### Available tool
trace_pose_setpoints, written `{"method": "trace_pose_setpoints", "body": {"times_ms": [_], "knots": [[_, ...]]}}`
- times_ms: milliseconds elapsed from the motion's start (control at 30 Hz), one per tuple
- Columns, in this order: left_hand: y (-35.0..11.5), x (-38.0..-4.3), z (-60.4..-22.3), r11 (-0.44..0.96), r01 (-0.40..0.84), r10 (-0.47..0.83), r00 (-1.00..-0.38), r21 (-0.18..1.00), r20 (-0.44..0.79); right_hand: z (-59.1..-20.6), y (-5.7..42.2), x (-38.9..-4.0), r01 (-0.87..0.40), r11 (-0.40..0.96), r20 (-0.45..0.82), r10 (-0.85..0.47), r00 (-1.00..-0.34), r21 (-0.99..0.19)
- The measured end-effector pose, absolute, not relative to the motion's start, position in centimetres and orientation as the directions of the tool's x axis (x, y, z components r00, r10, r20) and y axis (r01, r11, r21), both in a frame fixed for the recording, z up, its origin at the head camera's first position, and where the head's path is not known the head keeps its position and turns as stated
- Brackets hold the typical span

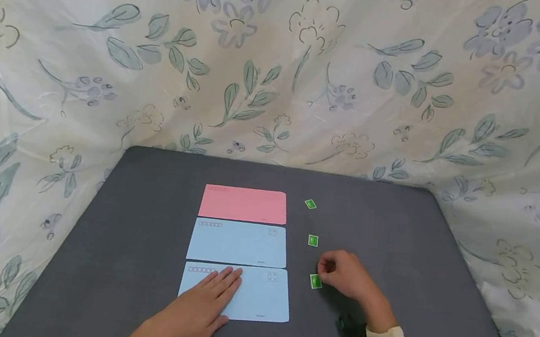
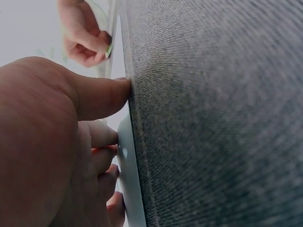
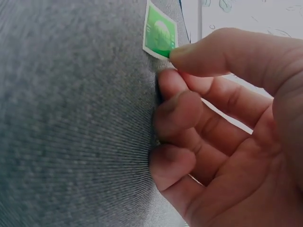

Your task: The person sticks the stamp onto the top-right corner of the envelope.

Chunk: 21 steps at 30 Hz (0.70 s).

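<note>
Three envelopes lie in a column: a pink envelope (image 1: 244, 205) farthest away, a blue envelope (image 1: 238, 245) in the middle and another blue envelope (image 1: 261, 298) nearest. My left hand (image 1: 200, 312) rests with straight fingers on the nearest one, covering its lower left part. To the right, my right hand (image 1: 347, 274) pinches a corner of a green postage stamp (image 3: 161, 32) between thumb and index finger. In the right wrist view the stamp stands tilted up near the table surface, its other fingers loosely curled. In the left wrist view the left thumb (image 2: 102, 97) touches down at the envelope's edge.
Two more green stamps lie on the grey table (image 1: 143, 219): one stamp (image 1: 313, 241) beside the middle envelope, another stamp (image 1: 310, 204) beside the pink one. A flowered cloth (image 1: 285, 76) hangs behind and at both sides of the table.
</note>
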State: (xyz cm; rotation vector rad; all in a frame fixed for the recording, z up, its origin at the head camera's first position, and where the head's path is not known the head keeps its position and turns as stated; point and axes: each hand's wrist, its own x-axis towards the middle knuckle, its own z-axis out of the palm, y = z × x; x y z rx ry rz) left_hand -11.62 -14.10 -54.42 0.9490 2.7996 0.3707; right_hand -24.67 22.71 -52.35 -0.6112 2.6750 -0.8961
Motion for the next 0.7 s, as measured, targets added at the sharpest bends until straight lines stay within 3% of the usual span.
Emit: {"method": "trace_pose_setpoints", "body": {"times_ms": [700], "knots": [[-14.24,-11.72,-54.16,0.77,0.567,0.612,-0.785,0.291,-0.09,-52.76,23.55,-25.25,-0.299,0.657,-0.11,-0.505,-0.856,-0.693]]}}
